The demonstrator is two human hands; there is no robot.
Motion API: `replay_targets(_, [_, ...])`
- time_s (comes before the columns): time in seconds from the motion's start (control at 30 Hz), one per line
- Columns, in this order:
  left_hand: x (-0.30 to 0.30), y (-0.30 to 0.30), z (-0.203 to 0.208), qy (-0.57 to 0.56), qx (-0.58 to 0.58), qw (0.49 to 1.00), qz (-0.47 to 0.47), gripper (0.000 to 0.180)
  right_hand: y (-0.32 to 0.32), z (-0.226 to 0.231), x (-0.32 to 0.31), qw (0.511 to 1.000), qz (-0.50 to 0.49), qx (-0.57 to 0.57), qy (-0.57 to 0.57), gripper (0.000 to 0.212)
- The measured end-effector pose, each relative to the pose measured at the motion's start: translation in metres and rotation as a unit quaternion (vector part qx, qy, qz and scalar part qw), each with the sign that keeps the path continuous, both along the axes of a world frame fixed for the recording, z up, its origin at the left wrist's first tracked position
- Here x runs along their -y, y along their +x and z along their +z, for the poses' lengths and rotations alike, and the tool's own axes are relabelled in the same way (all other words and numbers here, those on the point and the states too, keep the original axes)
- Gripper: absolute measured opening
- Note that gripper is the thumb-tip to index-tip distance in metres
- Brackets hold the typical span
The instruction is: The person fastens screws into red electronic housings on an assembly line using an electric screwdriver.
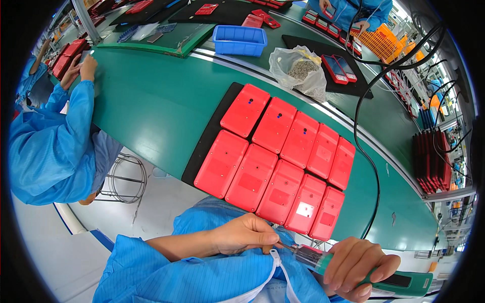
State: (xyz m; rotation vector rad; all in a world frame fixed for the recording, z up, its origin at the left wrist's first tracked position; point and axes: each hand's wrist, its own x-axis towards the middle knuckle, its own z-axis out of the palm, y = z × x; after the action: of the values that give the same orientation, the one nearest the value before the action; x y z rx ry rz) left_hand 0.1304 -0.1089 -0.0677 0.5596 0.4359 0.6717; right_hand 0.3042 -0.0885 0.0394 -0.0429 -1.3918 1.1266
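My right hand (356, 265) is wrapped round a green electric screwdriver (413, 284), held low in front of my body. Its clear nose (306, 255) and thin bit point left. At the bit's end, my left hand (245, 234) is closed in a pinch; what lies between its fingertips is too small to make out. Beyond both hands, several red flat cases (254, 178) lie in two rows on a black mat (198, 160). Small holes show in their upturned faces. Some in the far row have dark blue spots near the top.
The mat rests on a green worktable (144, 111). Farther back are a blue bin (239, 41) and a clear bag of small metal parts (302, 70). A black cable (359, 131) hangs at the right. Co-workers in blue sit at the left (55, 146) and far right (376, 12).
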Motion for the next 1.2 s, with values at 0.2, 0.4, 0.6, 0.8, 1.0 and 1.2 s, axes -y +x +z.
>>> replay_targets(0.2, [0.001, 0.0042, -0.007, -0.077, 0.056, 0.995, 0.016, 0.03, -0.0009, -0.0035, -0.0001, 0.999, -0.022, -0.01, 0.021, 0.022])
replay_targets(0.4, [-0.0007, 0.0035, -0.0052, -0.047, 0.07, 0.996, 0.003, 0.024, -0.0021, -0.0026, 0.002, 0.998, -0.016, 0.016, 0.052, 0.022])
replay_targets(0.6, [-0.0002, 0.0036, -0.0082, 0.019, 0.079, 0.996, 0.043, 0.028, 0.0012, -0.0021, 0.0003, 0.999, -0.037, -0.006, -0.007, 0.025])
replay_targets(0.8, [-0.0007, 0.004, -0.0029, -0.033, 0.07, 0.996, 0.034, 0.037, -0.0021, -0.0022, 0.0002, 0.998, -0.056, -0.003, 0.035, 0.024])
replay_targets(1.0, [-0.0002, 0.0031, -0.0032, -0.048, 0.086, 0.995, 0.035, 0.04, -0.0052, -0.0039, -0.0009, 0.999, -0.03, -0.009, 0.033, 0.023])
replay_targets(1.2, [0.0008, 0.004, -0.0025, -0.06, 0.041, 0.997, 0.026, 0.037, -0.0046, -0.0034, -0.0044, 0.999, -0.012, 0.002, 0.034, 0.022])
